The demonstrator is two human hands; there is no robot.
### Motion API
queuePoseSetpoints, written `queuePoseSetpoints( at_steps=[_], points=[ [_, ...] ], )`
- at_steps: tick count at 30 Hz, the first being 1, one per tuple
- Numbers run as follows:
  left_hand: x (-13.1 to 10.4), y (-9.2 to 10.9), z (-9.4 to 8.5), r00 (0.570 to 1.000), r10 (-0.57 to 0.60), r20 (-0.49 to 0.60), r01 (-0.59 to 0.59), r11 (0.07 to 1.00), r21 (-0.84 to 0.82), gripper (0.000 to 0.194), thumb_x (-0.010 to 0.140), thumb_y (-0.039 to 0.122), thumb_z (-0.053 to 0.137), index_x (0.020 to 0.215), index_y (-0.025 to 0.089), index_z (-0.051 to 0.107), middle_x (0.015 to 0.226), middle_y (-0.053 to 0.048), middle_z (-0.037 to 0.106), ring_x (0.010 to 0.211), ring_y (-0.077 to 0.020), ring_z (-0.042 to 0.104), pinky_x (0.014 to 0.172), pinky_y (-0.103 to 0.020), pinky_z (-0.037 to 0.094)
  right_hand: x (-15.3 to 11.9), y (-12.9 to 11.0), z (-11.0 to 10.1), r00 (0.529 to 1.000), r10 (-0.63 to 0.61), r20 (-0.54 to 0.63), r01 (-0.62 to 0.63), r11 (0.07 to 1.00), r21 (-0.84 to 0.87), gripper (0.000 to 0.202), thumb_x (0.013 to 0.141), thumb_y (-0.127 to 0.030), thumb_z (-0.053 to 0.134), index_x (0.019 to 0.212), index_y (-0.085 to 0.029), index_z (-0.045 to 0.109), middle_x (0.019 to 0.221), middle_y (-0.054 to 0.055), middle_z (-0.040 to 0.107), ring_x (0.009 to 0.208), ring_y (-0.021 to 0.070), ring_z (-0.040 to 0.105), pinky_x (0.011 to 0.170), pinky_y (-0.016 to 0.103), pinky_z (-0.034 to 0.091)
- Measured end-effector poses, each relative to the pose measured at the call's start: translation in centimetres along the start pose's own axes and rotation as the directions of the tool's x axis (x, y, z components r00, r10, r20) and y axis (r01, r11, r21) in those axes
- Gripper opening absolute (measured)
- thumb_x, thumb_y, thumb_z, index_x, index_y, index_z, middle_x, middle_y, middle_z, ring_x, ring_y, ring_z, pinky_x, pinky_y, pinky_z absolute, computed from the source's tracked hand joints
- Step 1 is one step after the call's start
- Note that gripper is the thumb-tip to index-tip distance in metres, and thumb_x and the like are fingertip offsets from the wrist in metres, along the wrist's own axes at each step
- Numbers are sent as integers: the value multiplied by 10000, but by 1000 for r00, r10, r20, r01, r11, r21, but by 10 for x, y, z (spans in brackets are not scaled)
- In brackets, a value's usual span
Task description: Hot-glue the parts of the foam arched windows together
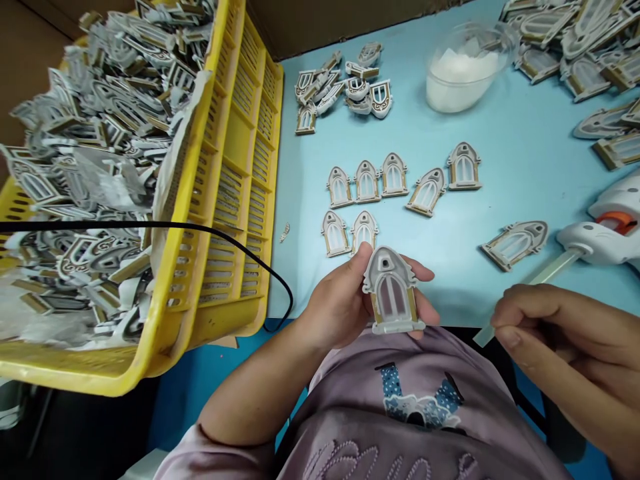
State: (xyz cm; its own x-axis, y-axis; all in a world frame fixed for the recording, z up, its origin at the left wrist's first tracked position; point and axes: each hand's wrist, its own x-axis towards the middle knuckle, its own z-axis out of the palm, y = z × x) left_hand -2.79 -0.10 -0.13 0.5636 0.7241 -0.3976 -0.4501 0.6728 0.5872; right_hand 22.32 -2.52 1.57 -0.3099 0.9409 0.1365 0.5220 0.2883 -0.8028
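My left hand (350,293) holds a small arched window piece (393,293), grey with gold-brown sides, upright above the table's front edge. Thumb and fingers grip it from behind and the sides. At the right, my right hand (560,347) pinches a translucent glue stick (553,268) between thumb and fingers. The stick's far end sits in the back of a white glue gun (595,240), which is cut off by the right edge. Between the hands and the gun lies another arched window piece (515,245) on the table.
Several window pieces (367,181) stand in rows mid-table, with a small heap (357,87) behind. A clear tub of white material (461,80) stands at the back. More pieces (585,53) pile up at right. A yellow crate (240,167) fills the left, crossed by a black cable (235,245).
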Motion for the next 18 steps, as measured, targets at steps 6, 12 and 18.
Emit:
queuePoseSetpoints(
  at_steps=[6,12,18],
  points=[
    [0,3,2,999,49,-7,-49,999,11,634,890,745,546,1038,154,718,845,-79,780,657,-199,741,632,-292,578,4,-2,1,995,-17,102,21,999,-39,62,951,-216,583,907,-257,600,716,-49,605,540,89,567,452,189,454],
    [0,0,5,996,73,-56,-69,995,73,655,909,763,488,1046,163,711,829,-66,759,652,-182,718,622,-277,560,13,-26,14,977,-189,96,198,976,-93,124,983,-156,573,981,-223,677,793,-21,622,702,83,596,672,196,480],
    [-1,-4,11,978,140,-153,-92,955,281,633,974,729,383,1094,198,708,889,-46,738,728,-159,671,663,-253,515,22,-39,22,919,-389,60,390,877,-280,156,938,-74,630,1036,-127,739,773,41,637,756,164,556,686,313,424]
  ],
)
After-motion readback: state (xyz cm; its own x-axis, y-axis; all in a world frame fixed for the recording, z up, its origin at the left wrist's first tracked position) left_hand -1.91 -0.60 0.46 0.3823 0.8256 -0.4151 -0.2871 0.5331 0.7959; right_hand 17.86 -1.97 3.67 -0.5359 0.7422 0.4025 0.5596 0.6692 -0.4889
